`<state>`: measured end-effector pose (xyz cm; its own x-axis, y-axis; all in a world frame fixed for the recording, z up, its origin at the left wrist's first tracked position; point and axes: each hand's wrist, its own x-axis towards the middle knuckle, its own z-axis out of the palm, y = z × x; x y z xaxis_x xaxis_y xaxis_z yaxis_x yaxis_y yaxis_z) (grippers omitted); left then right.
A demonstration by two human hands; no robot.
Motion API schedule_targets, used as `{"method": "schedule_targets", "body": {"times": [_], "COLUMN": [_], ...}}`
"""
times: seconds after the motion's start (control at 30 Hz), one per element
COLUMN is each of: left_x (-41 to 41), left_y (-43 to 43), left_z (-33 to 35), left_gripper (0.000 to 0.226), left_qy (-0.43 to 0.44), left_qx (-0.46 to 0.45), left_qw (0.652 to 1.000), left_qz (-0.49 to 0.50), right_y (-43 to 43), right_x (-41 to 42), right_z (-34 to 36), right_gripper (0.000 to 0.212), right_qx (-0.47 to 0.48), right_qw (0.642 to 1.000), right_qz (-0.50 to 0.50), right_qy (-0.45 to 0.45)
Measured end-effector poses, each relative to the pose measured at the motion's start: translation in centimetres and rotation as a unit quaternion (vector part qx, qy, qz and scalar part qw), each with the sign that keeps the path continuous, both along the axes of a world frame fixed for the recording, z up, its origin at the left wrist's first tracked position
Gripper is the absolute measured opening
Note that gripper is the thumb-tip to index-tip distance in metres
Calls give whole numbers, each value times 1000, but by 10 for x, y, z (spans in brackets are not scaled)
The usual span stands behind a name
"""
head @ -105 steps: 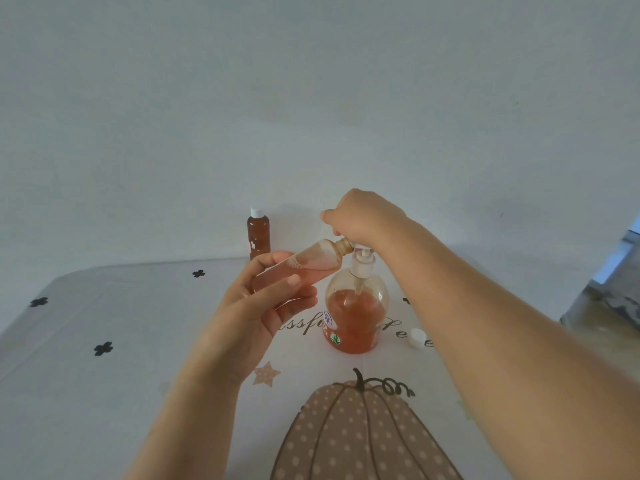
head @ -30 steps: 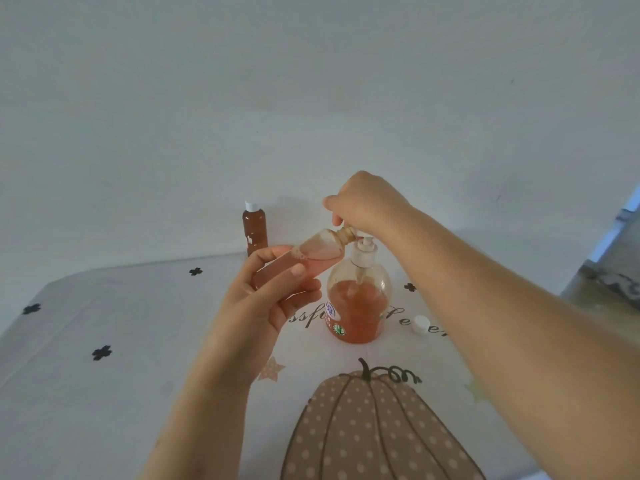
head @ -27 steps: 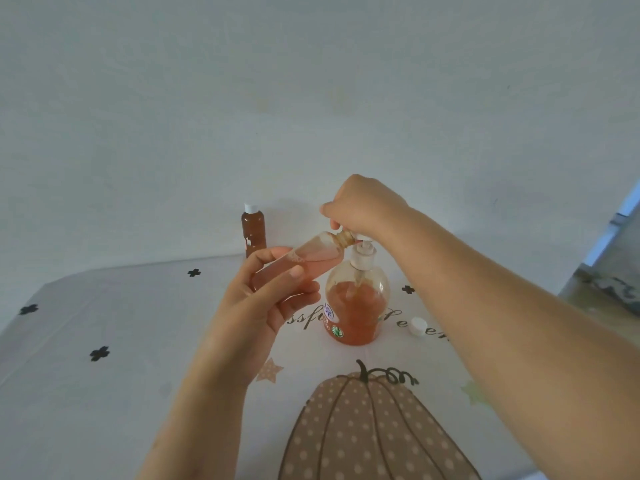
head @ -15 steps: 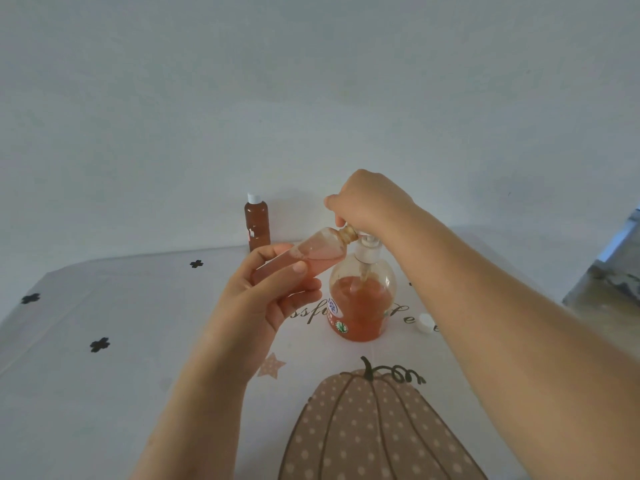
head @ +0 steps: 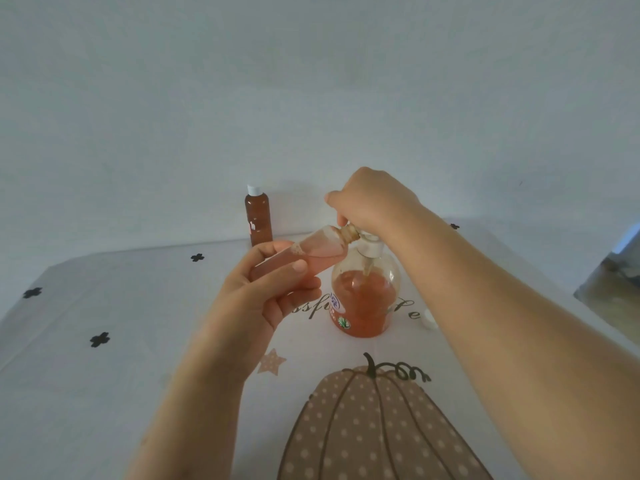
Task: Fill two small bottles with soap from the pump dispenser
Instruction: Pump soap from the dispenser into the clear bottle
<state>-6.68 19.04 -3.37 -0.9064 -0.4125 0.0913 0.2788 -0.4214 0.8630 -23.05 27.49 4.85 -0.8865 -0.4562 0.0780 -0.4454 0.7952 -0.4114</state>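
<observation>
Left hand gripping tilted small bottle, neck at head of pump dispenser, right hand fingers curled over that head, capped bottle upright behind, white cap lying nearby.

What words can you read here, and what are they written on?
"sfu": cursive on the tablecloth, its start hidden behind the left hand.
"e": same cursive, right of the pump dispenser; the rest is hidden.
The label on the pump dispenser: too blurred to read.
The white mark on the capped bottle: too small to read.
The held bottle: no writing shows.
</observation>
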Motion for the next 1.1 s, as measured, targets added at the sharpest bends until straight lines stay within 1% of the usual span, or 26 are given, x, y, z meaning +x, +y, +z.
{"method": "schedule_targets", "body": {"times": [0.1,0.27,0.47,0.6,0.83,0.9,1.1], "left_x": [1,2,4,4,2,2,-2], "left_y": [2,3,2,3,2,1,-2], "left_z": [2,4,8,7,5,4,-1], "left_gripper": [33,27,31,29,33,36,35], "left_qy": [1,27,39,35,20,15,-2], "left_qx": [5,4,-2,-2,2,-2,-8], "left_qw": [1000,1000,999,999,1000,1000,1000], "left_qz": [2,4,0,-2,-7,-10,-1], "right_y": [2,2,3,1,2,1,-3], "right_x": [3,8,9,9,6,5,-4], "right_z": [3,14,19,18,13,11,0], "right_gripper": [25,24,25,26,28,28,26], "right_qx": [-9,-3,2,0,-15,-11,5], "right_qw": [1000,1000,998,1000,1000,1000,1000], "right_qz": [-4,-11,0,-6,5,4,15], "right_qy": [-1,17,56,30,16,16,0]}}
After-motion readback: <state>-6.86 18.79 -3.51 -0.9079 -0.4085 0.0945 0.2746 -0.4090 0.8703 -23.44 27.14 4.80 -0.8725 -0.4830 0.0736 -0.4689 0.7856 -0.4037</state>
